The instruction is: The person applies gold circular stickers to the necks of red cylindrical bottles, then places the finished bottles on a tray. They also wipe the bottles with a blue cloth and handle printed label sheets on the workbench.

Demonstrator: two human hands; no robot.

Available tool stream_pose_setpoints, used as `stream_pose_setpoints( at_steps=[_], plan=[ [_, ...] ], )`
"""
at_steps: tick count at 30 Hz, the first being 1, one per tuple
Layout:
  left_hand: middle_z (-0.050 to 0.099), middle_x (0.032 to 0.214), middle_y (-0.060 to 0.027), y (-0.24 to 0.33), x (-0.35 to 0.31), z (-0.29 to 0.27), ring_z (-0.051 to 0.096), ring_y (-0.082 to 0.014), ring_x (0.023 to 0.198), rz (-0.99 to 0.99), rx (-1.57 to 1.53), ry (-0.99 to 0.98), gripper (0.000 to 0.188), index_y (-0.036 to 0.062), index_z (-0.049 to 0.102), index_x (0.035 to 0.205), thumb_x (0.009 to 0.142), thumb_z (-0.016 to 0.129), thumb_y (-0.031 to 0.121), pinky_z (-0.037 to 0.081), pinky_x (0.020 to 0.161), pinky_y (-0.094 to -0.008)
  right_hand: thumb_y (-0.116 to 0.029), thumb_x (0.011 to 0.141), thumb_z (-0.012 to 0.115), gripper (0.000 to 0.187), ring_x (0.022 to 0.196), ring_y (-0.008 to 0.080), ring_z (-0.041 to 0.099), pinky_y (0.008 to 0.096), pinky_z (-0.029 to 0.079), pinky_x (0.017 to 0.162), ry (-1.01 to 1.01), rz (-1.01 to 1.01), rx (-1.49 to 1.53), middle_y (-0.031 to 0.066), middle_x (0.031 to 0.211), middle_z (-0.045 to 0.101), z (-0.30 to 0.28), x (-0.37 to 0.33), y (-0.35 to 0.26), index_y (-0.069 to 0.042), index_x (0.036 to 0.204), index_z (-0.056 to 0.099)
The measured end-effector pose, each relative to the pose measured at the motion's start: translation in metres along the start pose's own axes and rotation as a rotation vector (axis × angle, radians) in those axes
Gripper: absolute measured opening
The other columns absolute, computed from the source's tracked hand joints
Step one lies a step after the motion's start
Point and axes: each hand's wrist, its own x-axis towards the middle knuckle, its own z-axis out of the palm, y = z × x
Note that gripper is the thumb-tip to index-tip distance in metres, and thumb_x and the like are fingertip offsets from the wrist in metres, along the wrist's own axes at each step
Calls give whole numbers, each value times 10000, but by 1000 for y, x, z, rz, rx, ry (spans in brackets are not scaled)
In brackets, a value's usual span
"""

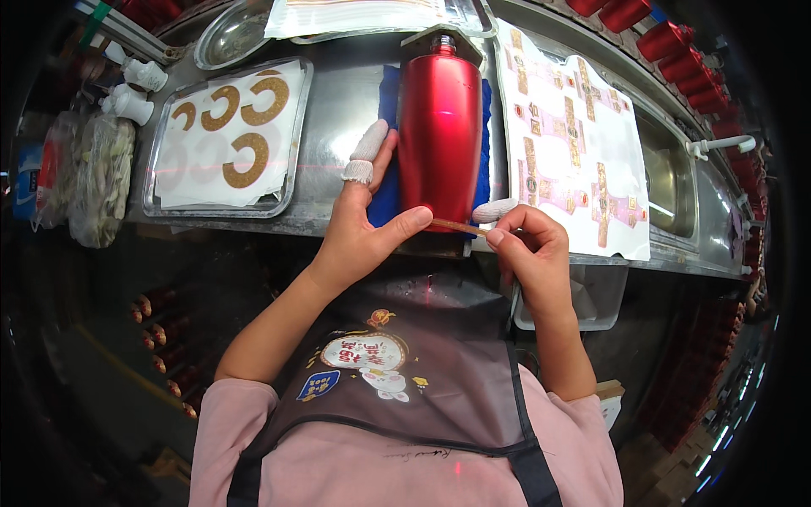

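Observation:
A glossy red bottle (438,135) lies on a blue cloth (389,97), its dark threaded neck pointing away from me and its base toward me. My left hand (359,221) has its fingers stretched along the bottle's left side, with white fabric covers on at least one finger. Its thumb reaches across to the base edge, touching the end of a thin brownish-gold strip (459,226). My right hand (538,253) pinches the strip's other end between thumb and index finger. A white cover on one right finger rests near the bottle's lower right side.
On the left, a metal tray (297,127) holds a sheet with gold C-shaped pieces. A patterned sheet (621,160) lies to the right, before a sink (672,198) with a white tap (722,145). More red bottles (663,40) stand far right. A metal bowl (228,38) sits at the back.

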Motion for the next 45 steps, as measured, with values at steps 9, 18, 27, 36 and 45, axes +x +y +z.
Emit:
stream_pose_setpoints(
  at_steps=[9,18,27,36,45],
  plan=[
    [240,1637,-248,5,0,1,243,-284,1524,-8,82,-40,1116,-56,74,1587,811,842,176,195,1228,-374,-48,897,707,111,671,-3,500,171,359,581,-7,32,-22,-57,760,593,-5,2,1,-31,835,616],
    [223,1646,-237,1,0,-7,218,-280,1535,-6,-83,-73,1054,-13,48,1601,849,781,84,162,1242,-384,-56,883,717,104,648,-11,501,170,369,570,0,25,-113,-55,762,604,0,3,2,-26,822,638],
    [239,1646,-219,5,-5,-10,227,-278,1534,-54,-161,-76,999,-16,66,1598,875,751,68,166,1242,-387,-78,893,695,133,503,8,459,188,343,439,21,-36,-107,-54,639,553,3,5,5,-54,795,606],
    [269,1637,-212,2,-6,-1,268,-260,1513,-4,11,-34,993,-69,128,1577,870,788,154,198,1231,-374,-36,894,702,86,689,3,523,174,389,598,0,25,-2,-44,785,620,-1,4,4,-24,837,640],
    [263,1640,-213,3,-6,-2,262,-260,1516,-69,-194,-6,891,-50,111,1586,928,695,96,197,1232,-383,-78,890,685,128,498,18,463,195,348,429,18,-38,-34,-40,655,565,2,6,9,-52,799,600]
  ],
)
